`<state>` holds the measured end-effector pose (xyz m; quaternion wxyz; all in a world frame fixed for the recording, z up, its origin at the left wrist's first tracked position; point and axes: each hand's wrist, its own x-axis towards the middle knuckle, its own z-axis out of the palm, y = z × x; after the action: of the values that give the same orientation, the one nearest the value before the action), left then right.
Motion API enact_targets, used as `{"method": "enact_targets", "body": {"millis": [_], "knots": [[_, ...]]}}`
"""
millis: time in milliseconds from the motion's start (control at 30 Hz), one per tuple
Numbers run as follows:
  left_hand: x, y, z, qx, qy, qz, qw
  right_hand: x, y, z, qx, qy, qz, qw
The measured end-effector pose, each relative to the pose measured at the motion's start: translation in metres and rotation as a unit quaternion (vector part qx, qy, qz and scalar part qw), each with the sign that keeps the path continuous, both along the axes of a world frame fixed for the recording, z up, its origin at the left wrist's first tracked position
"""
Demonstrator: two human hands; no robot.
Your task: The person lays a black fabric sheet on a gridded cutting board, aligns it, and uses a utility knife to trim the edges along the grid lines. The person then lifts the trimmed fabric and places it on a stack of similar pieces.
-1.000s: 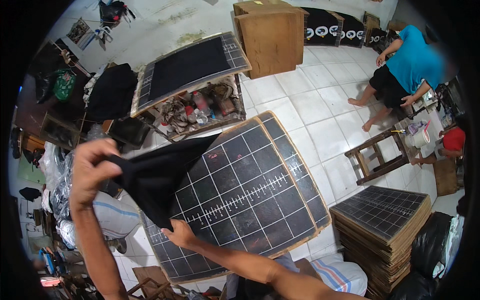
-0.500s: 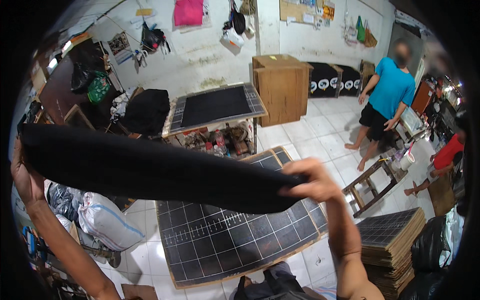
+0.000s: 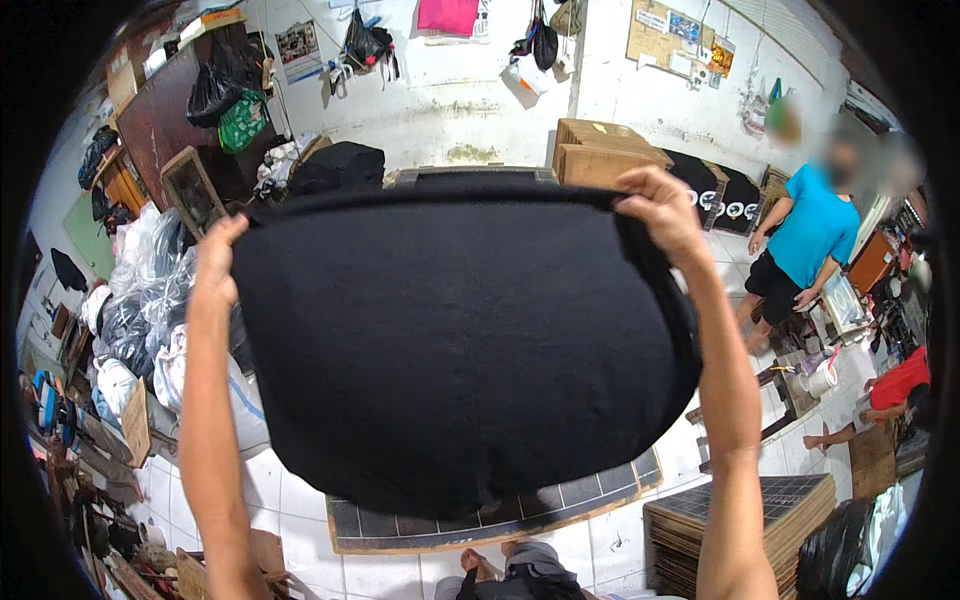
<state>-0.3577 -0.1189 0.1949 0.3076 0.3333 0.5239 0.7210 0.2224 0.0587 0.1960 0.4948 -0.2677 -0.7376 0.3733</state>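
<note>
A wide piece of black fabric (image 3: 470, 340) hangs stretched between my two raised hands, its lower part sagging in a curve. My left hand (image 3: 218, 258) pinches the upper left corner. At the upper right corner my right hand (image 3: 662, 212) is closed on the edge, fingers bent over it. Beneath the cloth lies a black board with a white grid (image 3: 590, 500); only its near strip and right corner show, the rest being covered by the fabric.
Grid-marked boards (image 3: 735, 530) are stacked at the lower right. Cardboard boxes (image 3: 605, 150) stand by the back wall. Plastic-wrapped bundles (image 3: 135, 290) are piled on the left. A person in a blue shirt (image 3: 815, 225) stands at the right; another in red (image 3: 900, 380) is lower down.
The cloth has gone from a narrow, slanted band to a broad, spread sheet facing me. My left hand has shifted right, and my right hand has risen. The view has turned slightly.
</note>
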Motion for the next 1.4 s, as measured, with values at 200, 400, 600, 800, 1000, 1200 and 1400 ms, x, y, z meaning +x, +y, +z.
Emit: {"method": "enact_targets", "body": {"millis": [200,400,600,800,1000,1200,1400], "knots": [[-0.009,0.093,-0.216,-0.124,-0.042,0.128,0.983,-0.067,0.108,-0.201,-0.135,-0.068,-0.12,0.981],[-0.007,0.065,-0.392,-0.308,0.121,0.143,0.933,-0.061,0.105,-0.349,-0.168,-0.137,-0.213,0.953],[0.16,-0.208,-0.485,-0.402,0.345,0.123,0.839,0.061,-0.154,-0.429,-0.259,-0.272,-0.38,0.845],[0.29,-0.319,-0.506,-0.542,0.173,0.157,0.808,0.098,-0.321,-0.486,-0.299,-0.322,-0.471,0.765],[0.299,-0.307,-0.515,-0.576,0.253,0.1,0.771,0.104,-0.319,-0.513,-0.429,-0.181,-0.433,0.772],[0.296,-0.311,-0.486,-0.357,-0.264,0.118,0.888,0.111,-0.332,-0.468,-0.527,0.079,-0.289,0.795],[0.232,-0.225,-0.416,-0.281,-0.236,0.101,0.925,0.085,-0.23,-0.386,-0.505,0.059,-0.243,0.826]]}}
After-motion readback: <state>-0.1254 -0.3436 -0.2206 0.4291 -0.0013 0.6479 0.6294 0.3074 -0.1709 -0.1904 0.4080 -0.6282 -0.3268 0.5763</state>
